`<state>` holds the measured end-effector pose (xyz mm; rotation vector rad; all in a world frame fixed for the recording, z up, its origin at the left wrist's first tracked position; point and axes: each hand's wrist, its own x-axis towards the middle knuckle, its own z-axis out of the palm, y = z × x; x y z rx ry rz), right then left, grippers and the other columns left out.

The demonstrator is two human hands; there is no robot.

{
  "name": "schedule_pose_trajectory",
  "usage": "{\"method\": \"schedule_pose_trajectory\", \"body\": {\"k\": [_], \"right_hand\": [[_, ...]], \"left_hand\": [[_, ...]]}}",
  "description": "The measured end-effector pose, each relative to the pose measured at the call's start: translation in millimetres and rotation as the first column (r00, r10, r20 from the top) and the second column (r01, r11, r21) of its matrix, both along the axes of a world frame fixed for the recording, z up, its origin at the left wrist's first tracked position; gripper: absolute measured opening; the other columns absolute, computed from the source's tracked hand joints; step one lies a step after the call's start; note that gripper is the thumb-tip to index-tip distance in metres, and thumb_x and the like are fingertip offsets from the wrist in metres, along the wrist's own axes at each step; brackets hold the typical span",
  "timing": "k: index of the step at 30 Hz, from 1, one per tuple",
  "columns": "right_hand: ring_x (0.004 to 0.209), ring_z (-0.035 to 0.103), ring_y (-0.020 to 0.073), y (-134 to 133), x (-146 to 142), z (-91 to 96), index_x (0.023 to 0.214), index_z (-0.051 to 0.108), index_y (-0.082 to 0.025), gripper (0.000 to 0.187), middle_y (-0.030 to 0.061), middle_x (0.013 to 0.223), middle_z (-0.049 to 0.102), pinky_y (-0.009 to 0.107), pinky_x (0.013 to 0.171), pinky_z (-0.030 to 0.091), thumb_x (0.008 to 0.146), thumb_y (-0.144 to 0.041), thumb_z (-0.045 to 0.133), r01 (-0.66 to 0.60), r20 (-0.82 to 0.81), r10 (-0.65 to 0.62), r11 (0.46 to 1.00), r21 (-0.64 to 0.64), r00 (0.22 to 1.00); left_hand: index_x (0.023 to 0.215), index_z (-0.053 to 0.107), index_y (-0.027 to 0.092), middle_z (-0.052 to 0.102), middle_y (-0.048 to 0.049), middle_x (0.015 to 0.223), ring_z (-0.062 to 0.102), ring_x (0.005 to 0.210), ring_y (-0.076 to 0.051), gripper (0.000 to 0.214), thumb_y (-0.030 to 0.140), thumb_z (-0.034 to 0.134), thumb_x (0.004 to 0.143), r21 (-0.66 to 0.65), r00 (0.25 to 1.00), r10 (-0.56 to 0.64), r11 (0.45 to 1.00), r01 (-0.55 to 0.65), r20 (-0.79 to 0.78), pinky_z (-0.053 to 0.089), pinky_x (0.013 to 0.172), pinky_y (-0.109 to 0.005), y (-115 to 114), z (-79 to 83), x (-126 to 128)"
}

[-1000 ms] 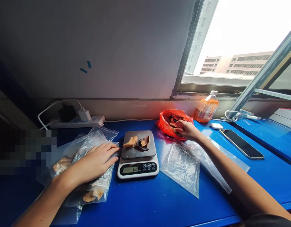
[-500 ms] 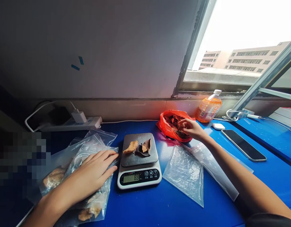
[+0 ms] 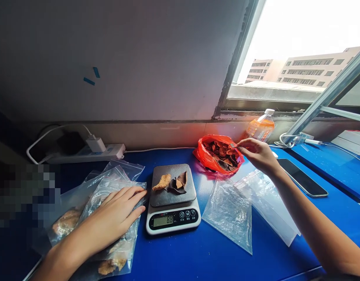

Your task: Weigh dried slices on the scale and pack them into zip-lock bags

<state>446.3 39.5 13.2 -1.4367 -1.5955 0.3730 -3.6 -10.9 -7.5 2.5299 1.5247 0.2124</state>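
Observation:
My left hand [image 3: 117, 216] lies flat, fingers spread, on a pile of clear zip bags [image 3: 109, 195] holding tan dried pieces, left of the scale. A small digital kitchen scale [image 3: 173, 203] stands in the middle with a few tan and dark dried pieces [image 3: 172, 182] on its platform. My right hand [image 3: 257, 154] hovers at the right rim of a red plastic bag [image 3: 219, 156] full of dark dried pieces, thumb and forefinger pinched on a small piece [image 3: 233, 145].
Two empty clear zip bags [image 3: 231, 210] lie right of the scale on the blue table [image 3: 197, 257]. A phone [image 3: 302, 177], an orange drink bottle [image 3: 261, 127] and cables sit by the window. A power strip with charger [image 3: 92, 150] lies at the back left.
My right hand has come up out of the red bag and moved right, now pinching a small piece above its rim. The left hand has stayed on the zip bags.

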Motion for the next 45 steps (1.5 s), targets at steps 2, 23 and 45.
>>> {"method": "schedule_pose_trajectory", "body": {"k": [2,23,45], "right_hand": [[0.075,0.067,0.0204,3,0,-0.4,0.084,0.065,-0.019,0.026,0.0084,0.084,0.072,0.035,0.07,0.056,0.077,-0.044,0.064,0.005,0.034,-0.005,1.0,0.003,0.999],[0.091,0.065,0.0238,50,-8,-27.1,0.093,0.07,-0.018,0.021,0.0125,0.098,0.07,0.03,0.073,0.047,0.088,-0.021,0.05,0.072,0.885,0.227,0.958,-0.279,0.406],[0.091,0.06,0.0224,68,-5,-26.0,0.098,0.074,-0.024,0.025,0.0103,0.104,0.063,0.028,0.066,0.046,0.084,-0.037,0.058,0.099,0.887,0.245,0.947,-0.305,0.391]], "left_hand": [[0.127,0.061,0.023,0.061,-0.0081,0.13,0.055,0.121,-0.03,0.046,0.046,0.043,0.092,-0.003,1.0,-0.004,1.0,0.004,0.002,0.047,0.101,-0.046,0,0.2,0],[0.125,0.062,0.025,0.062,-0.0078,0.129,0.057,0.119,-0.029,0.045,0.049,0.043,0.091,0.001,1.0,-0.004,1.0,0.004,0.008,0.049,0.099,-0.044,5,-6.6,-6],[0.125,0.062,0.025,0.063,-0.0073,0.128,0.058,0.118,-0.03,0.046,0.049,0.044,0.091,-0.002,1.0,0.002,1.0,-0.002,0.009,0.05,0.097,-0.044,2,-4.0,-3]]}}
